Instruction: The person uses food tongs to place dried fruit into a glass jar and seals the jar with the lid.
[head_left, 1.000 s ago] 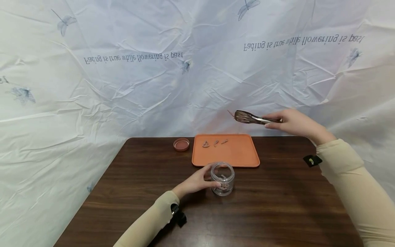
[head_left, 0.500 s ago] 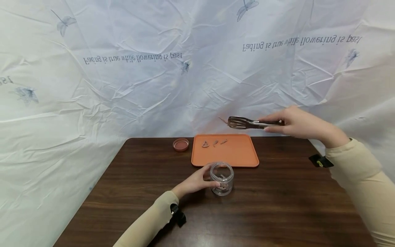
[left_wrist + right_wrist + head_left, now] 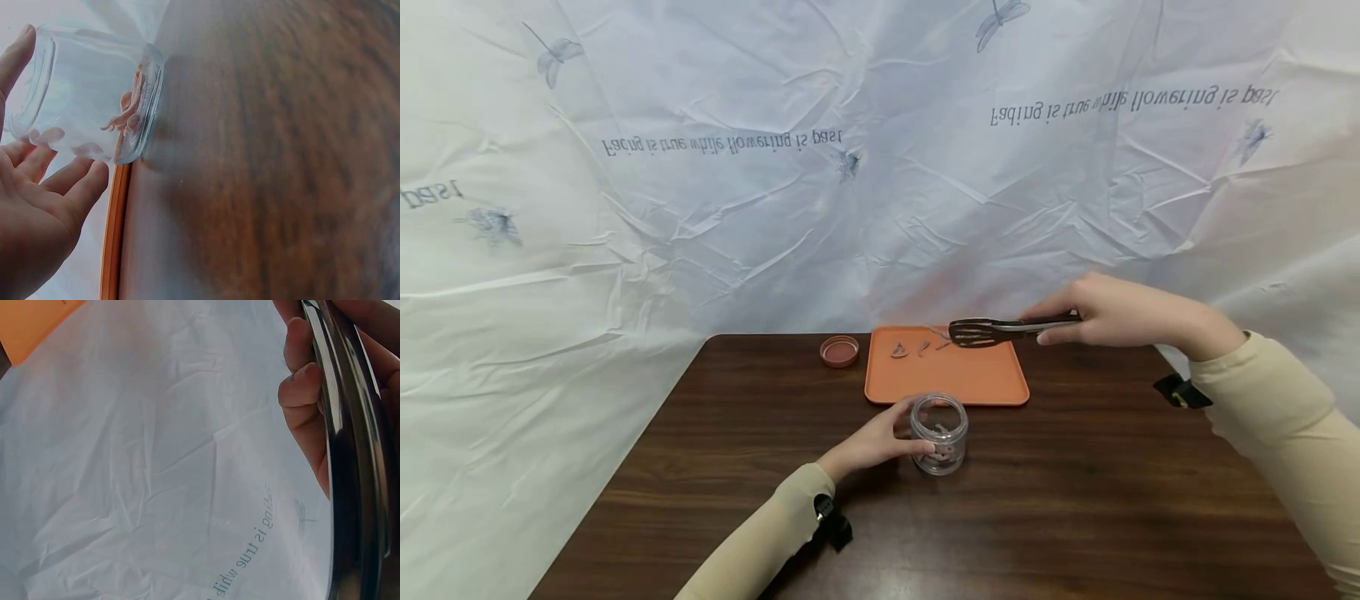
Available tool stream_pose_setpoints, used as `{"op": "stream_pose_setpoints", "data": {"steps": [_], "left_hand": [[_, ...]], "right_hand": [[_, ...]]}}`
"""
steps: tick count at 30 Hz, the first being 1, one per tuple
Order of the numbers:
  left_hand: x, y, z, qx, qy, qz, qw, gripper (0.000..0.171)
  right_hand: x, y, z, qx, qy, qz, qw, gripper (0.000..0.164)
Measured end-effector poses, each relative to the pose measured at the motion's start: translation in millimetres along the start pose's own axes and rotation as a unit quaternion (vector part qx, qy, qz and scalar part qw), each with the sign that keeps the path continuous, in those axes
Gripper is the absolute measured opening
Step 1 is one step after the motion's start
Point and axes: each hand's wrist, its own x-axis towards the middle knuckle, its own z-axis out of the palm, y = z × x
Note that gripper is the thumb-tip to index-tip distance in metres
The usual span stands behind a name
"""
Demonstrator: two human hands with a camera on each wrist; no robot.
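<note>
My left hand (image 3: 872,443) grips a clear jar (image 3: 953,457) standing on the table, thumb on the near side and fingers on the far side. Several pinkish-brown, twisted pieces (image 3: 129,112) lie at the jar's bottom in the left wrist view. Raised at the right, my right hand (image 3: 1112,311) holds metal tongs (image 3: 976,332) whose slotted head points left. A thin pinkish strip (image 3: 935,331) sticks out of the tongs' tip, over the far part of the orange tray (image 3: 958,385). In the right wrist view only the tongs' handles (image 3: 350,462) and curled fingers (image 3: 303,390) show.
Three small pieces (image 3: 899,351) lie in the tray's far left part. A round reddish lid (image 3: 839,352) sits left of the tray on the dark wooden table (image 3: 730,450). A white printed sheet (image 3: 760,217) hangs behind the table's far edge.
My right hand has lowered the tongs with the strip, at first also moving left, from in front of the sheet down to the tray's far edge. The left hand and jar stay put.
</note>
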Motion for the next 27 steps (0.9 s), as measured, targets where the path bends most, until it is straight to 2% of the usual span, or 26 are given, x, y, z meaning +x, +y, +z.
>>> {"op": "stream_pose_setpoints", "data": {"steps": [6, 11, 14, 18, 21, 24, 27], "left_hand": [[-0.2, -0.2, 5.1, 0.005, 0.008, -0.002, 1.0, 0.079], [0.2, 0.9, 9.3, -0.005, 0.003, 0.021, 0.9998, 0.077], [0.2, 1.8, 11.6, -0.011, 0.002, 0.028, 0.9995, 0.077], [-0.6, 1.9, 14.5, -0.003, 0.015, 0.017, 0.9997, 0.078], [-0.5, 1.9, 16.7, -0.004, 0.013, 0.026, 0.9996, 0.078], [-0.5, 1.8, 19.0, -0.007, 0.011, 0.034, 0.9993, 0.076], [-0.8, 2.1, 20.9, -0.006, 0.017, 0.026, 0.9995, 0.075]], "right_hand": [[3, -3, 9, 0.005, -0.054, 0.008, 0.998, 0.03], [4, -6, 19, 0.025, -0.094, 0.015, 0.995, 0.032], [5, -6, 24, 0.036, -0.11, 0.006, 0.993, 0.033], [7, -6, 31, 0.059, -0.126, -0.006, 0.99, 0.032], [8, -7, 35, 0.074, -0.141, -0.009, 0.987, 0.03], [9, -7, 40, 0.078, -0.153, -0.015, 0.985, 0.028], [11, -7, 44, 0.075, -0.161, -0.018, 0.984, 0.03]]}}
